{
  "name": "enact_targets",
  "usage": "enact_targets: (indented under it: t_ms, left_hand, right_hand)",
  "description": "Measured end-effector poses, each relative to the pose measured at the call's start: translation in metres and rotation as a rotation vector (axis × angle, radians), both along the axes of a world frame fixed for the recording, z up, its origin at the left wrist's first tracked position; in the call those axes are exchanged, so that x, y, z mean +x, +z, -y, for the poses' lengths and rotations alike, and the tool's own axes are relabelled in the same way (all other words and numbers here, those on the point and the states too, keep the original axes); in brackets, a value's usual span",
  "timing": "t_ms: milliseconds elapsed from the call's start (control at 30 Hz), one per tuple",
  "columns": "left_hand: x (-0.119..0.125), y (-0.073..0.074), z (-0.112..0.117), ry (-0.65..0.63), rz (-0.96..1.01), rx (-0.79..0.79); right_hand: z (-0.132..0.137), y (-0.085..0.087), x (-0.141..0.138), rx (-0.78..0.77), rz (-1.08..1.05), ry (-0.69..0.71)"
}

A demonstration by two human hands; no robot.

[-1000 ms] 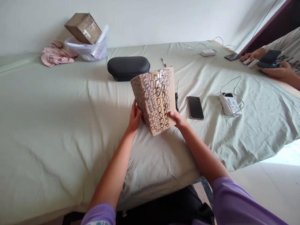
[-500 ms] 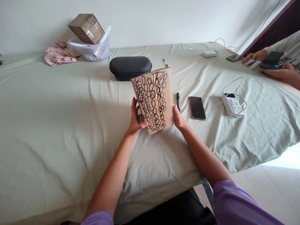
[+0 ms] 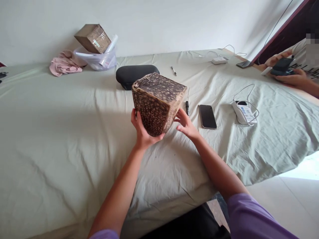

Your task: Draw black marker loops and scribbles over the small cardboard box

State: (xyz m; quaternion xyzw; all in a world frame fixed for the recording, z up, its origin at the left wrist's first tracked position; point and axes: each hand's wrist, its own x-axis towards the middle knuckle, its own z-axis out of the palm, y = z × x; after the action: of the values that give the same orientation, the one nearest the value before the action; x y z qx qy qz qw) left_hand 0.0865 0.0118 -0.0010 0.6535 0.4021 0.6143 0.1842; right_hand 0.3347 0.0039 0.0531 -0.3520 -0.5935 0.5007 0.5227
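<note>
A cardboard box (image 3: pixel 152 109), its faces densely covered in dark marker loops, is held tilted above the cloth with a corner edge toward me. My left hand (image 3: pixel 144 132) grips its lower left, thumb under the bottom edge and fingers along the left side. On the other side, the fingers of my right hand (image 3: pixel 186 125) rest against the box's right face, the thumb held away from it. Just beyond that hand lies a black marker (image 3: pixel 187 108). The box partly covers a black hard case (image 3: pixel 137 71) behind it.
On the green cloth (image 3: pixel 62 132) lie a phone (image 3: pixel 208 117), a white device with a looped cable (image 3: pixel 244 113) and a pen (image 3: pixel 173 70). At the back, a plastic basket (image 3: pixel 96 62) carries another box (image 3: pixel 92 37), beside pink cloth (image 3: pixel 65 63). A person's hands (image 3: pixel 294 78) hold a dark object at right.
The box has turned from a lightly looped face with a seam to densely marked faces. My right thumb has come off the box. At right, the other person's hand has lifted.
</note>
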Motion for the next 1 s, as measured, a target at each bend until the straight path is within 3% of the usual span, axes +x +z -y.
enact_targets:
  t_ms: [100,233,367,500,567,667,767,1000]
  left_hand:
    - [0.000,-0.004,0.002,0.141,-0.173,0.241]
    - [-0.004,-0.010,0.001,0.137,-0.227,0.272]
    - [-0.016,-0.009,0.000,0.092,-0.140,0.304]
    - [-0.023,0.006,0.000,-0.105,-0.033,0.238]
    - [-0.022,0.015,0.000,-0.142,-0.082,0.296]
    - [-0.019,0.023,0.001,-0.134,-0.156,0.408]
    - [-0.017,0.021,0.000,-0.115,-0.174,0.419]
    - [-0.024,0.013,0.002,0.029,-0.231,0.363]
  right_hand:
    - [0.001,-0.007,-0.010,0.049,0.020,-0.066]
    - [0.007,-0.007,-0.015,0.078,0.032,-0.088]
    - [0.011,0.003,-0.011,0.080,-0.052,-0.137]
    - [0.004,0.012,-0.003,-0.124,-0.349,-0.232]
    - [-0.002,0.015,0.001,-0.278,-0.491,-0.212]
    - [-0.007,0.016,0.004,-0.457,-0.598,-0.140]
    - [-0.008,0.013,0.000,-0.565,-0.624,-0.081]
    - [-0.009,0.014,0.001,-0.600,-0.472,0.047]
